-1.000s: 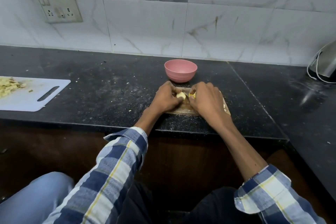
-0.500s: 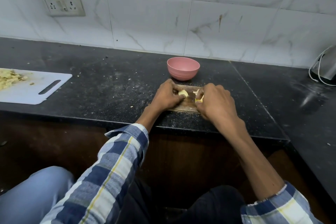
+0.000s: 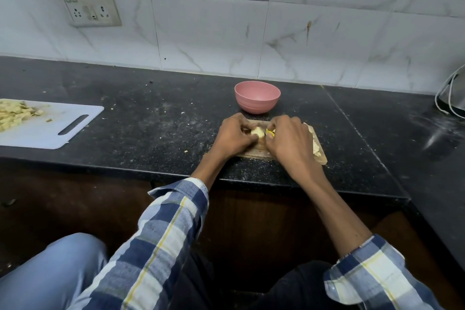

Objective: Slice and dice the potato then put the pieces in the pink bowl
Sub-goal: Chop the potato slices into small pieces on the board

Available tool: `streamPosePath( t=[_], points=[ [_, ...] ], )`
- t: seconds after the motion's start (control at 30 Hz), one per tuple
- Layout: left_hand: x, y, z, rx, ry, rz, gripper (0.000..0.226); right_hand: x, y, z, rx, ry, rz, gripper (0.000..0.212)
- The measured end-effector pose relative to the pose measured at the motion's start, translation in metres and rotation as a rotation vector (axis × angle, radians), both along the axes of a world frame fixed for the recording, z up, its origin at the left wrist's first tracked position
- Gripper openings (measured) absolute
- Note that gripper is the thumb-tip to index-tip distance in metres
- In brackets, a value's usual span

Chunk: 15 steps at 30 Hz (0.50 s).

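Note:
A small wooden cutting board (image 3: 254,153) lies on the black counter near its front edge. On it my left hand (image 3: 232,137) grips a pale peeled potato piece (image 3: 257,131) with curled fingers. My right hand (image 3: 289,139) is curled round a knife with a yellow handle (image 3: 270,132), most of which the hand hides, right beside the potato. Cut potato pieces (image 3: 316,148) lie on the board's right end. The pink bowl (image 3: 257,97) stands just behind the board, and its inside is not visible.
A white plastic cutting board (image 3: 57,128) with chopped pale pieces (image 3: 12,113) lies at the far left. An appliance with white cables (image 3: 453,98) stands at the right edge. Crumbs dot the black counter (image 3: 163,128). A tiled wall with a socket plate (image 3: 88,5) runs behind.
My right hand slid slightly right and back toward the potato between the frames. The left hand kept its grip on the potato. The head camera shifted a little.

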<state>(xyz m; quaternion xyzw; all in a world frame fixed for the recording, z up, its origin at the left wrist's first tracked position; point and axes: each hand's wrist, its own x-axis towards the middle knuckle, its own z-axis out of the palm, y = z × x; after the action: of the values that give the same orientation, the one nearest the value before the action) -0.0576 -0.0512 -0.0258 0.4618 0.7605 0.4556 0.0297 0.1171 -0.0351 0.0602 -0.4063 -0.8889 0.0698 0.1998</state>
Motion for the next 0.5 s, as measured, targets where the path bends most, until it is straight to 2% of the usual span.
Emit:
streamPosePath(
  t=[0.23, 0.5],
  points=[
    [-0.003, 0.003, -0.002, -0.004, -0.006, -0.016, 0.019, -0.005, 0.002, 0.005, -0.078, 0.014, 0.005, 0.015],
    [-0.003, 0.002, -0.001, -0.010, 0.000, -0.016, 0.018, 0.014, -0.011, 0.020, -0.076, -0.081, 0.008, 0.019]
  ],
)
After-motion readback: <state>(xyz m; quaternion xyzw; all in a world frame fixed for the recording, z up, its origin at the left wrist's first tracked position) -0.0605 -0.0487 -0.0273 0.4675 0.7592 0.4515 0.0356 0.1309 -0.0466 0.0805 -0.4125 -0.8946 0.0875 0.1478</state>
